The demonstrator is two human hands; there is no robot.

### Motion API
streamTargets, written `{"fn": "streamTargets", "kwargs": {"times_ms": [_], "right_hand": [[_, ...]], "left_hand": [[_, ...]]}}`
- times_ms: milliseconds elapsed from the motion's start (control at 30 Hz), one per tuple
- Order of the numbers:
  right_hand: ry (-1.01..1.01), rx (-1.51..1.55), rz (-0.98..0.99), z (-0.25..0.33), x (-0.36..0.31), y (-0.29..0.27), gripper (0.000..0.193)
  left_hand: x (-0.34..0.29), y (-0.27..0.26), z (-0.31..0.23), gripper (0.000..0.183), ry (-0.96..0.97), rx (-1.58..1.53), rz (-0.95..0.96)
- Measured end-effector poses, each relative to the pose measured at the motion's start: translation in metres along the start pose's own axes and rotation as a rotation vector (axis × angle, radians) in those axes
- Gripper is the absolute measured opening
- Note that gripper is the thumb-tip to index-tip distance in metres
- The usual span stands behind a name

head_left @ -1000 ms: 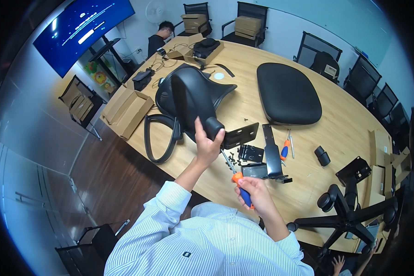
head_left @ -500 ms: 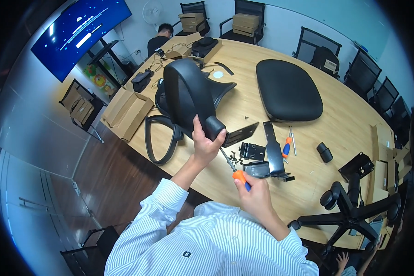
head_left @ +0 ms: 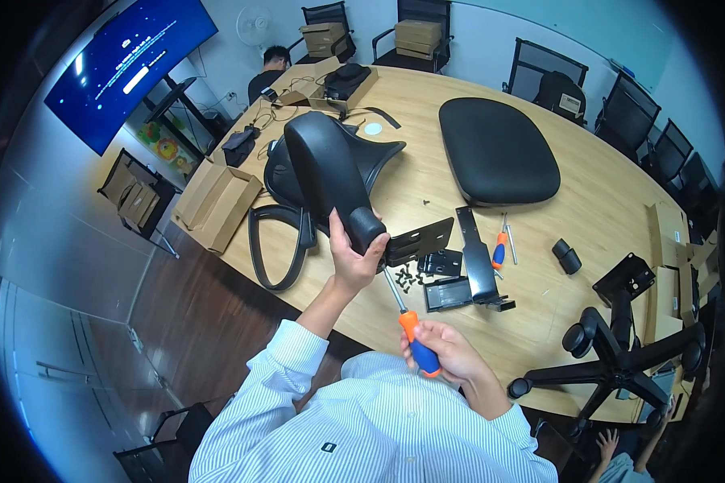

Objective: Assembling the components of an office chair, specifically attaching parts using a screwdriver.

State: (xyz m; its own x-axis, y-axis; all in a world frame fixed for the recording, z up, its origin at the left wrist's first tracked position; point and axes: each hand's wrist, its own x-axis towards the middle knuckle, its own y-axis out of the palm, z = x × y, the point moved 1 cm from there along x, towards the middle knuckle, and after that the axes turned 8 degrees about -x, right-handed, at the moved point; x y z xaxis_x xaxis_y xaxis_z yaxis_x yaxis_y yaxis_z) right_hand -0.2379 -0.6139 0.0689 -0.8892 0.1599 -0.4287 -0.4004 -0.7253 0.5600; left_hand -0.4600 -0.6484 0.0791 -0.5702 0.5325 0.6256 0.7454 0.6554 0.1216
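My left hand [head_left: 351,259] is wrapped around the lower end of a black padded chair armrest [head_left: 327,161], holding it tilted above the table. A slotted black metal bracket [head_left: 421,241] sticks out to the right of that end. In my right hand [head_left: 453,351] is a screwdriver [head_left: 409,324] with an orange and blue handle. Its shaft points up at the underside of the armrest's end, where the tip is hidden beside the bracket. Loose black screws [head_left: 408,282] lie on the table just beyond the shaft.
Around the wooden table [head_left: 415,181] lie a black seat cushion [head_left: 499,153], a chair back [head_left: 379,157], a loop-shaped armrest [head_left: 255,245], a long metal bracket [head_left: 479,253] and a second screwdriver [head_left: 499,249]. A wheeled chair base [head_left: 612,362] stands at right. Another person's hand [head_left: 607,444] shows at lower right.
The armrest has turned, so the bracket's slotted face shows more. My right hand has shifted on the screwdriver, whose handle now sits lower and shows more of its blue part.
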Motion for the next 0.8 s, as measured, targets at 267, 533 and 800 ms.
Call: {"fn": "streamTargets", "kwargs": {"times_ms": [267, 533, 800], "right_hand": [[0.096, -0.044, 0.102, 0.012, 0.005, 0.0, 0.024], [0.113, 0.028, 0.161, 0.004, -0.004, 0.003, 0.024], [-0.019, -0.175, -0.025, -0.009, 0.007, 0.021, 0.031]], "left_hand": [[-0.005, 0.005, 0.01, 0.069, 0.056, -0.051, 0.015], [-0.009, -0.001, 0.009, 0.065, 0.046, -0.021, 0.047], [-0.008, 0.018, 0.008, 0.076, 0.069, -0.151, -0.003]]}}
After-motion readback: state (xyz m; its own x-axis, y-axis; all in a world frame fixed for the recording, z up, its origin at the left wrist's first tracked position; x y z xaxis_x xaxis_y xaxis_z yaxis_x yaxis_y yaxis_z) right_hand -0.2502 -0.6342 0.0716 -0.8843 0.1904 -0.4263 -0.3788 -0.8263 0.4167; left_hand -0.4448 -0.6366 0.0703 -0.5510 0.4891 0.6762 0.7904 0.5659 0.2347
